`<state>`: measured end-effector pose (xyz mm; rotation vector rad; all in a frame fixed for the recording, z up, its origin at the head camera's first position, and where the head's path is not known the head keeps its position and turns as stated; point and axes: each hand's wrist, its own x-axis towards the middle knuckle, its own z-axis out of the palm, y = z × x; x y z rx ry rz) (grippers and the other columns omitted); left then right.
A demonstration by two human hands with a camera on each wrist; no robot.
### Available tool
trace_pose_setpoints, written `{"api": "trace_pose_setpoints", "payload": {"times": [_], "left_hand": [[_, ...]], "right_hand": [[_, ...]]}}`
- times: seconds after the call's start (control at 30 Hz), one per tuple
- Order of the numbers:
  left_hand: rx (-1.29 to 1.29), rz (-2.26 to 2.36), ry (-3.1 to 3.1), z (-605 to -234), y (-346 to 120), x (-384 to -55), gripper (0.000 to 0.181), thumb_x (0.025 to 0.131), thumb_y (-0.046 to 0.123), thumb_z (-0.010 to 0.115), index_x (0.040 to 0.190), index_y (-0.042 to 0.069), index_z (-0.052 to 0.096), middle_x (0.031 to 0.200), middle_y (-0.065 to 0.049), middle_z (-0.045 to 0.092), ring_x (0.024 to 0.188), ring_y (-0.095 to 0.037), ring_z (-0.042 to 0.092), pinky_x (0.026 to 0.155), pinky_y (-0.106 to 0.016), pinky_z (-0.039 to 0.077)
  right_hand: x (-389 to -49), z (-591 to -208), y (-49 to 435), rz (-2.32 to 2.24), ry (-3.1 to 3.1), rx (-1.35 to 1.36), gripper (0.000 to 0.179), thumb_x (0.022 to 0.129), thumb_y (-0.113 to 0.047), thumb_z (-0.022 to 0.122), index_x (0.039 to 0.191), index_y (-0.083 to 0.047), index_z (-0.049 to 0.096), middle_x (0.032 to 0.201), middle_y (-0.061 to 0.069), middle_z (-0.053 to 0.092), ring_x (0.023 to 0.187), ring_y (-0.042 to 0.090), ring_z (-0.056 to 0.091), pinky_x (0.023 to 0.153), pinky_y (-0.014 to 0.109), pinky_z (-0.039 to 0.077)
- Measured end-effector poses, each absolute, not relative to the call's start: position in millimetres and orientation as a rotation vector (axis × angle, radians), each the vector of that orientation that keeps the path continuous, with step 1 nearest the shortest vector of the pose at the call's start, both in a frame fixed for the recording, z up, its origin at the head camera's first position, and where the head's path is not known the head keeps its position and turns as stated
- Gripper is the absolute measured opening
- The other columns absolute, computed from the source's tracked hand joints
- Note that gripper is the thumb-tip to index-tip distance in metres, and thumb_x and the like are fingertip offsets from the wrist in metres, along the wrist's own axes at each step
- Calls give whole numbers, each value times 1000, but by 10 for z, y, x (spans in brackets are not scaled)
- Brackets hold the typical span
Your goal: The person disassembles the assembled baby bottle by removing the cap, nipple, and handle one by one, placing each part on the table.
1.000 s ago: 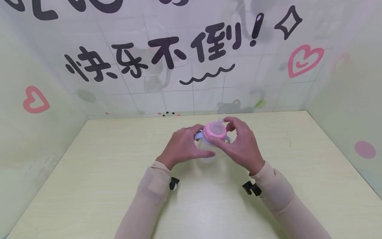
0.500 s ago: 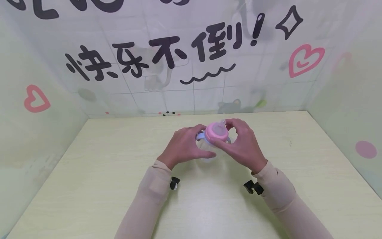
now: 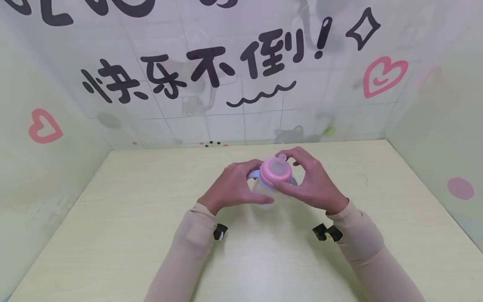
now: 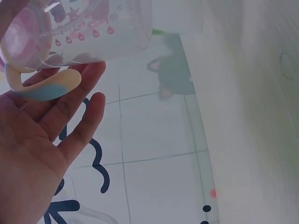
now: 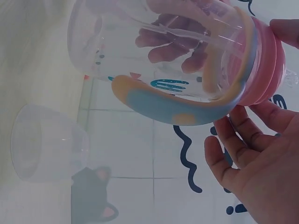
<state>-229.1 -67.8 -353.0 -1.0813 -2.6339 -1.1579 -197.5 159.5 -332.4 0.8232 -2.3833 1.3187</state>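
Observation:
A clear baby bottle [image 3: 260, 188] is held above the table between both hands, its teat [image 3: 282, 157] pointing up and away. My left hand [image 3: 232, 184] grips the bottle's body from the left, thumb across the front. My right hand [image 3: 315, 180] holds the pink collar [image 3: 276, 174], with the thumb at the front and fingers at the far side. Two curved handles hang from a ring below the collar; a blue and yellow handle [image 5: 168, 105] shows in the right wrist view. The left wrist view shows printed pink drops on the bottle. The bottle's far side is hidden in the head view.
A translucent dome-shaped cap [image 5: 49, 144] stands on the table [image 3: 151, 235] beyond the bottle; the head view does not show it plainly. A printed back wall [image 3: 211, 126] and two side walls enclose the table.
The bottle has shifted slightly right and toward me. My right wrist has swung right, and its thumb now lies farther right on the collar. My left hand has barely moved.

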Motion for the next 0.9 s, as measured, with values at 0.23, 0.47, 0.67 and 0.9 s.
{"api": "trace_pose_setpoints", "payload": {"times": [0.23, 0.47, 0.67, 0.9], "left_hand": [[-1145, -1196, -2604, -3537, -663, -2286, 67, 67, 45, 89, 124, 20, 64, 101, 15, 68, 83, -9, 64, 72, -30, 53], [-1171, -1179, -2611, -3537, -651, -2286, 69, 67, 46, 89, 124, 18, 64, 103, 13, 68, 87, -8, 64, 76, -29, 53], [-1090, -1105, -2633, -3562, -671, -2296, 68, 67, 50, 88, 123, 20, 65, 102, 14, 68, 88, -10, 64, 77, -30, 52], [-948, -906, -2677, -3581, -662, -2302, 69, 67, 56, 85, 121, 18, 65, 91, 11, 66, 75, -11, 61, 64, -28, 49]], "right_hand": [[-1983, -3309, 1626, 1432, -2364, 919, 46, 80, -11, 79, 123, -11, 63, 115, -4, 62, 108, 15, 55, 93, 38, 45], [-1989, -3328, 1647, 1496, -2379, 960, 46, 81, -5, 72, 126, -10, 61, 118, -1, 61, 108, 18, 55, 93, 36, 44], [-1987, -3347, 1631, 1429, -2470, 849, 66, 83, -16, 76, 143, -10, 48, 133, 5, 56, 120, 21, 48, 99, 47, 39], [-1970, -3383, 1504, 1159, -2502, 473, 72, 78, -42, 81, 136, -7, 55, 100, 4, 57, 98, 21, 52, 82, 42, 42]]}}
